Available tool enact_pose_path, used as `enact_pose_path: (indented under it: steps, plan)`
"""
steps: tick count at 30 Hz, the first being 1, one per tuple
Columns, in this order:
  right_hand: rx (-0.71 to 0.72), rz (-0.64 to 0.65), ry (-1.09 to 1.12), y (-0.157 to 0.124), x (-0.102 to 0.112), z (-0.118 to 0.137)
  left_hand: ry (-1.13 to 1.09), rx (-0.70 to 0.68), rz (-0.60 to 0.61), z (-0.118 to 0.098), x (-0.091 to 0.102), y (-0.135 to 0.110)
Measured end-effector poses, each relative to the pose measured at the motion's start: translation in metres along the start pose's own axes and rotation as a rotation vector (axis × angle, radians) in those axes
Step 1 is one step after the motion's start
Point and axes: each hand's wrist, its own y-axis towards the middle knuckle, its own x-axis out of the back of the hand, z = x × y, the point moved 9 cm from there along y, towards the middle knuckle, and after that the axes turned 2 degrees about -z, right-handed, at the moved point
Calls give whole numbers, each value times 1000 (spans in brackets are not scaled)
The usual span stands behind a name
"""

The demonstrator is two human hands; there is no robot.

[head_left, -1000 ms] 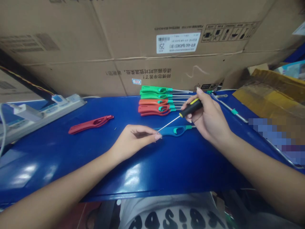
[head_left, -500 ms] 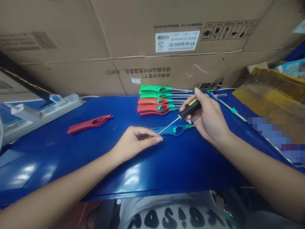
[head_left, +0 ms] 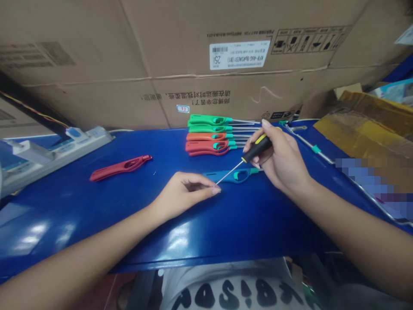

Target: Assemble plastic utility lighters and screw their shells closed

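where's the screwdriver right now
In the head view, the screwdriver is in the right hand, its shaft reaching the left hand, near the blue lighter.

Open between the forearms (head_left: pixel 116 241), down to the near edge of the blue table (head_left: pixel 245 224). Walled off behind by the cardboard box (head_left: pixel 161 51); hemmed in at left by the power strip (head_left: pixel 67 154), at right by the taped carton (head_left: pixel 351 122). Barred between left hand (head_left: pixel 182 196) and right hand (head_left: pixel 280 157) by the slanting screwdriver (head_left: pixel 256 150). Passable between red casing (head_left: pixel 112 170) and lighter row (head_left: pixel 204 137).

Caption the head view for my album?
Right hand holding a slim black-and-yellow screwdriver, left hand at its metal tip.
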Motion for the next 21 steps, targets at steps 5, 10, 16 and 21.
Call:
enact_pose_path:
  steps: [5, 10, 16, 21]
  plan:
    - [-2, -13, -10, 1, 2, 0, 27, -21, 27, 1, -3, -1]
    - [9, 3, -28, -2, -2, 1, 42, -32, 28, 1, -3, -1]
    - [21, 4, -32, -3, -2, 3, 49, -32, 35, 1, -4, -1]
    - [24, 13, -54, -3, -3, 3, 53, -27, 38, 1, -4, -1]
